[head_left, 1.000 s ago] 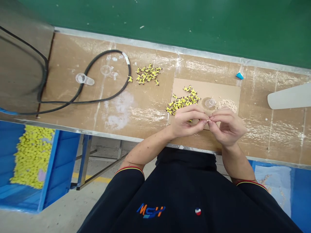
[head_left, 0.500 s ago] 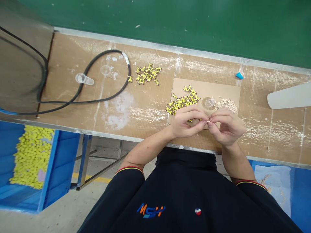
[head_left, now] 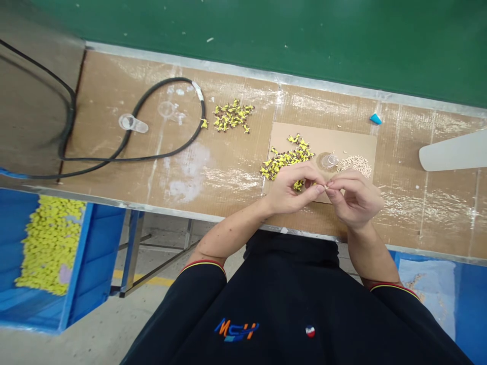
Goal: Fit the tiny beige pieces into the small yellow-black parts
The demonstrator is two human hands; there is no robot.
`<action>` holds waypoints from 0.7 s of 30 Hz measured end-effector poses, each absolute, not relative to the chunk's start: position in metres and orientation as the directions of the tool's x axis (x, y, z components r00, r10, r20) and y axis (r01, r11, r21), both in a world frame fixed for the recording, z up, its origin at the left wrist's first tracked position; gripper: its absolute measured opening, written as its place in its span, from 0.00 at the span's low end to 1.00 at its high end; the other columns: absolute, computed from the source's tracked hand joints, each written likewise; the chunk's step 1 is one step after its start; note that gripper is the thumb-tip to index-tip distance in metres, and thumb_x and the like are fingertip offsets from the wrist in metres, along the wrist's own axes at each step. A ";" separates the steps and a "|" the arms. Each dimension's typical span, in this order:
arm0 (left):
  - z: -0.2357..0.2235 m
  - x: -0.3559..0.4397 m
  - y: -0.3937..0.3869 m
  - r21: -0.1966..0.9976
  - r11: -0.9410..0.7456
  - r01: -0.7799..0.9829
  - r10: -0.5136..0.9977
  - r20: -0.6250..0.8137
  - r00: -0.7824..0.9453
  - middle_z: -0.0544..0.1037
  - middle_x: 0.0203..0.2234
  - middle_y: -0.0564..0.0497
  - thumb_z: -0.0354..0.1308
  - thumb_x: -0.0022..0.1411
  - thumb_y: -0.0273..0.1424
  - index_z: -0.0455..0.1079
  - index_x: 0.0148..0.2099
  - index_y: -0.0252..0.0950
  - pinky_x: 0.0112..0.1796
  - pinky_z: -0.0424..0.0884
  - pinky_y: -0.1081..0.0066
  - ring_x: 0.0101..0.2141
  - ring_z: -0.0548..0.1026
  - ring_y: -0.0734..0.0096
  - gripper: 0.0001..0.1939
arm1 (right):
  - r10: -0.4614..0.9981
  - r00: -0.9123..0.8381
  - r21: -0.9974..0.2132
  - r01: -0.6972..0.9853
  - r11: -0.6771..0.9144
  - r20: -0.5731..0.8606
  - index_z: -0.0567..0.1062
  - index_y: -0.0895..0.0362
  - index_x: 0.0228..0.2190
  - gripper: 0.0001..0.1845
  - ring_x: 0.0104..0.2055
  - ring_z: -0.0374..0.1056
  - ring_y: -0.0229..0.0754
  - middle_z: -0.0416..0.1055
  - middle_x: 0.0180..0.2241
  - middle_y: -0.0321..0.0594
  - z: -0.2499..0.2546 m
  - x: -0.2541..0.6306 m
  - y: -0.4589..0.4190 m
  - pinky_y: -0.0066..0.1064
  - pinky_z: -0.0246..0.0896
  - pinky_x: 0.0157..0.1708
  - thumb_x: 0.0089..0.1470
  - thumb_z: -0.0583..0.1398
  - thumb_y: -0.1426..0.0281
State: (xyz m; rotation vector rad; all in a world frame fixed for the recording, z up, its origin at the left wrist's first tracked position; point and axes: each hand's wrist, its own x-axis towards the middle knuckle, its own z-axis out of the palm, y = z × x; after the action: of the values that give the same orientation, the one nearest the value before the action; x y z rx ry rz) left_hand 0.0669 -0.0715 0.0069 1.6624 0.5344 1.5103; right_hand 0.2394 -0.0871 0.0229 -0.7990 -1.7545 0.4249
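Both my hands meet over a small cardboard sheet near the bench's front edge. My left hand is curled, with small yellow parts showing under its fingers, and its fingertips pinch a tiny pale piece. My right hand pinches the same tiny piece from the other side. A heap of small yellow parts lies just beyond my left hand. A small clear plastic cup stands beyond my fingertips, and a heap of tiny pale pieces lies to its right.
A second heap of yellow parts, a black cable loop and two clear plastic pieces lie on the bench's left half. A blue bit and a white blade-like shape are at right. A blue bin of yellow parts stands below left.
My left hand has opened slightly, so the yellow parts under its fingers show more. Both hands have stayed in place, fingertips still together.
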 end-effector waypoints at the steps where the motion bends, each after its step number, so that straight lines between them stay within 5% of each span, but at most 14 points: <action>1: 0.007 0.067 -0.072 0.786 -0.580 -0.215 0.764 0.616 0.193 0.80 0.30 0.53 0.63 0.68 0.30 0.75 0.41 0.37 0.33 0.72 0.76 0.30 0.75 0.79 0.02 | 0.709 -0.161 -0.651 0.297 0.698 0.687 0.80 0.49 0.39 0.08 0.29 0.76 0.40 0.80 0.31 0.34 0.023 0.240 -0.088 0.33 0.71 0.28 0.57 0.68 0.73; 13: 0.004 0.063 -0.075 0.837 -0.437 -0.330 0.828 0.518 0.215 0.83 0.35 0.52 0.61 0.71 0.29 0.79 0.47 0.42 0.35 0.76 0.74 0.34 0.79 0.77 0.06 | 0.750 -0.137 -0.717 0.228 0.659 0.647 0.80 0.50 0.38 0.06 0.31 0.74 0.39 0.79 0.31 0.34 0.022 0.241 -0.088 0.33 0.70 0.28 0.59 0.67 0.73; 17: 0.002 0.066 -0.078 0.862 -0.323 -0.390 0.878 0.427 0.217 0.82 0.34 0.53 0.65 0.68 0.32 0.73 0.57 0.43 0.32 0.76 0.77 0.31 0.80 0.78 0.16 | 0.760 -0.140 -0.729 0.219 0.649 0.635 0.80 0.49 0.38 0.07 0.30 0.74 0.39 0.78 0.30 0.34 0.022 0.241 -0.088 0.33 0.69 0.28 0.58 0.67 0.74; 21: -0.001 0.067 -0.078 0.871 -0.355 -0.340 0.872 0.440 0.215 0.82 0.31 0.53 0.68 0.66 0.34 0.77 0.46 0.38 0.32 0.75 0.77 0.29 0.78 0.80 0.08 | 0.759 -0.138 -0.733 0.199 0.650 0.636 0.80 0.50 0.37 0.07 0.29 0.72 0.38 0.77 0.29 0.33 0.023 0.242 -0.087 0.32 0.68 0.27 0.58 0.67 0.74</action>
State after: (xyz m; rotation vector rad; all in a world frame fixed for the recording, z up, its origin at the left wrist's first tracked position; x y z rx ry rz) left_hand 0.0672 -0.0785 -0.0006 1.3930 0.5486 1.3985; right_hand 0.2419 -0.0870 0.0228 -0.7913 -1.6761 0.5853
